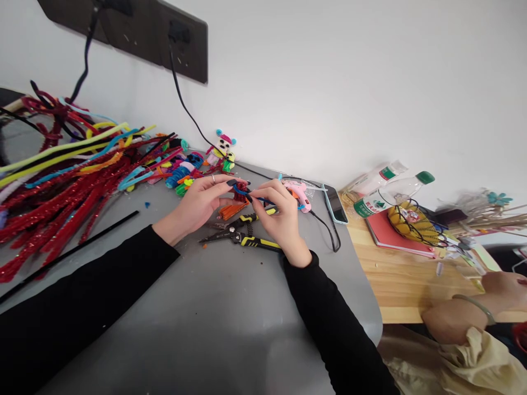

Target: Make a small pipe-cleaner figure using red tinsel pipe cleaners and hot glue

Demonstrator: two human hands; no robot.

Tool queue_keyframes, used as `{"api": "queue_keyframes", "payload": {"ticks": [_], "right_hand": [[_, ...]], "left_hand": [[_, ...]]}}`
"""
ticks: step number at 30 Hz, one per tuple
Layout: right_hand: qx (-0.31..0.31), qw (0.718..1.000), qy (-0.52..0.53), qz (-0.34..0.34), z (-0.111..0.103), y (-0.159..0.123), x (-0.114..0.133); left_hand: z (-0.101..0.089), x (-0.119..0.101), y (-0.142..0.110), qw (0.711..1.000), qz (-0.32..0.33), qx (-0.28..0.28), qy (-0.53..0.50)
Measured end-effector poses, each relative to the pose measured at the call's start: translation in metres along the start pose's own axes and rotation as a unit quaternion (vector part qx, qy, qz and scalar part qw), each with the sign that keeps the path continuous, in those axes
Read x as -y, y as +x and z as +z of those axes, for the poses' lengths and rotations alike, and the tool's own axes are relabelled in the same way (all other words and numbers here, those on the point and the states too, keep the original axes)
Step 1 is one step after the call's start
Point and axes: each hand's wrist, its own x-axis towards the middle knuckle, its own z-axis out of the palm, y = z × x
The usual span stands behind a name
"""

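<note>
Above the grey table [230,318], my left hand [201,200] is closed in a pinch on a small coiled red tinsel pipe cleaner piece [240,192]. A blue pipe cleaner [269,202] lies against that piece. The fingers of my right hand [278,211] pinch the blue strand close to the left fingertips, and its tail runs behind the right hand. Below the hands rest black-and-yellow pliers [236,237] with their jaws apart, partly covered by my right hand. Orange pipe cleaner pieces [233,211] lie just under my left fingers.
To the left spreads a heap of coloured pipe cleaners [94,186]. Small fuzzy figures [222,147] stand by the wall. A pink glue gun [302,195] with a cord and a phone [335,204] lie at right. Beyond are bottles [373,203], a wire basket [414,222] and another person's arm [465,312].
</note>
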Motion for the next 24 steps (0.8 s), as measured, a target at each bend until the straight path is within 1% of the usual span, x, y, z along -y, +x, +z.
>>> {"api": "queue_keyframes", "payload": {"ticks": [6, 12, 15, 20, 24], "right_hand": [[-0.003, 1.0, 0.006, 0.0, 0.0004, 0.0007, 0.0014], [0.001, 1.0, 0.016, 0.018, 0.0007, -0.0008, 0.0014], [-0.002, 1.0, 0.018, 0.014, 0.0004, -0.0016, 0.0012], [0.002, 1.0, 0.007, 0.024, 0.0007, -0.0015, 0.0011], [-0.005, 1.0, 0.021, 0.014, 0.0015, -0.0007, 0.0021]], "left_hand": [[-0.001, -0.0001, 0.0006, 1.0, -0.002, 0.003, -0.022], [-0.0021, 0.0004, 0.0011, 0.999, -0.007, 0.014, -0.048], [-0.0022, 0.0012, 0.0005, 0.998, -0.008, 0.009, -0.056], [-0.0015, 0.0006, 0.0, 0.999, -0.004, 0.007, -0.052], [-0.0017, 0.0, 0.0003, 0.999, -0.001, 0.008, -0.044]]}}
